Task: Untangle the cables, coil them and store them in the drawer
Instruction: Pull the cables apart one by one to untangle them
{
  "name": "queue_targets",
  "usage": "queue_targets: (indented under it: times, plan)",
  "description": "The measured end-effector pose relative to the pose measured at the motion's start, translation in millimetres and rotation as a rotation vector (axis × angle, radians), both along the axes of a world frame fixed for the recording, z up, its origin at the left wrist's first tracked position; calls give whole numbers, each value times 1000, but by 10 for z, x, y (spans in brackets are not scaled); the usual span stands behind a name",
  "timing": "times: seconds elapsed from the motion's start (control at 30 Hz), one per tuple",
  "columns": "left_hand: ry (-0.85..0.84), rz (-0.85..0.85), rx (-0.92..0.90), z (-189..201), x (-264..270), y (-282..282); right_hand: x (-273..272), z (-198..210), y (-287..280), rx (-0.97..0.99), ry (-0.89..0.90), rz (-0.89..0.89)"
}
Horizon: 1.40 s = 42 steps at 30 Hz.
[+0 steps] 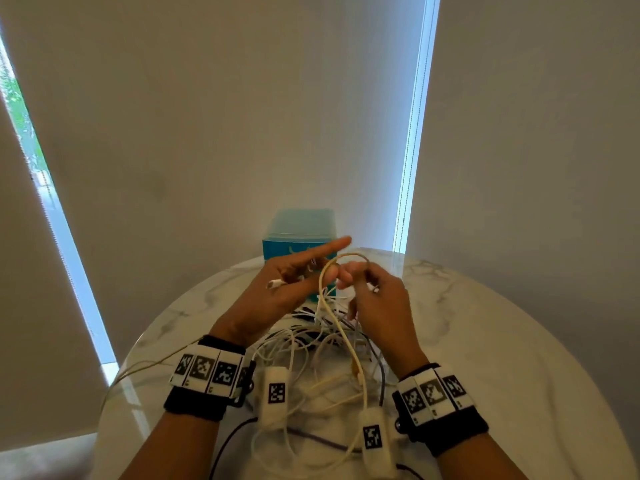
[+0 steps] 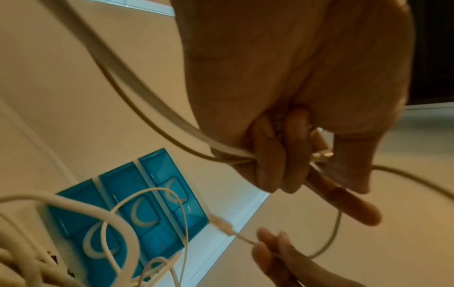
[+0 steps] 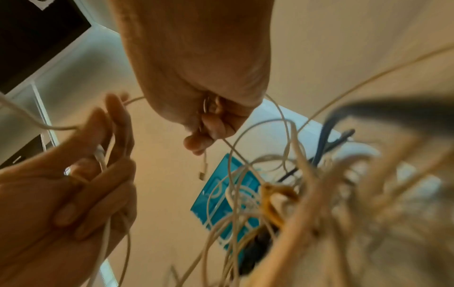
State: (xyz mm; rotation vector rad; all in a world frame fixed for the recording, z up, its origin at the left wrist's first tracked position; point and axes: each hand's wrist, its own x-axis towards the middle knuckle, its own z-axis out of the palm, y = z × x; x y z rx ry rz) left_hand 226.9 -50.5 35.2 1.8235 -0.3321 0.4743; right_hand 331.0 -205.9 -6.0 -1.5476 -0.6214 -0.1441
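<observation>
We hold both hands raised above the middle of the bench (image 1: 485,323), a round marble top. Our left hand (image 1: 277,292) has its forefinger stretched straight out toward the far edge, while the other fingers curl round a white cable (image 1: 337,320) and its plug end (image 1: 275,283), which pokes out at the left of the palm. In the left wrist view the curled fingers (image 2: 267,155) clamp the cable against the palm, with a small metal connector showing beside them. Our right hand (image 1: 377,299) pinches the same cable close by, so that a small loop arches between the two hands – the rest of it drops down toward the near edge. In the right wrist view the right hand's fingers (image 3: 211,126) are clenched on a thin white lead whose connector (image 3: 202,170) dangles below them.

Under the hands lies the tangle of cables (image 1: 322,362), mostly white and cream with a few dark ones, spread from the middle of the bench to its near edge. A blue drawer unit (image 1: 298,233) stands at the far edge, just behind the hands – the left wrist view shows three drawer fronts (image 2: 137,209) with pale crescent handles, all closed.
</observation>
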Motion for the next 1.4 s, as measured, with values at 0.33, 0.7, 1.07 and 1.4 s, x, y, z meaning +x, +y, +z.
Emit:
queue_targets:
  times: [0.33,0.7,1.07,1.4]
  plan:
    - [218,239,-90,-97,167,86,-14,136,-121,235,30,189]
    - [-44,498,-498,-120,240,280,31,145,-222,-131,-15,338]
    - [-243,596,-803,-199,254,560,280,219,-454,-124,555,215]
    - [-204,572,-498,-65,131,383,178,1186,-206,-994,-345,-195]
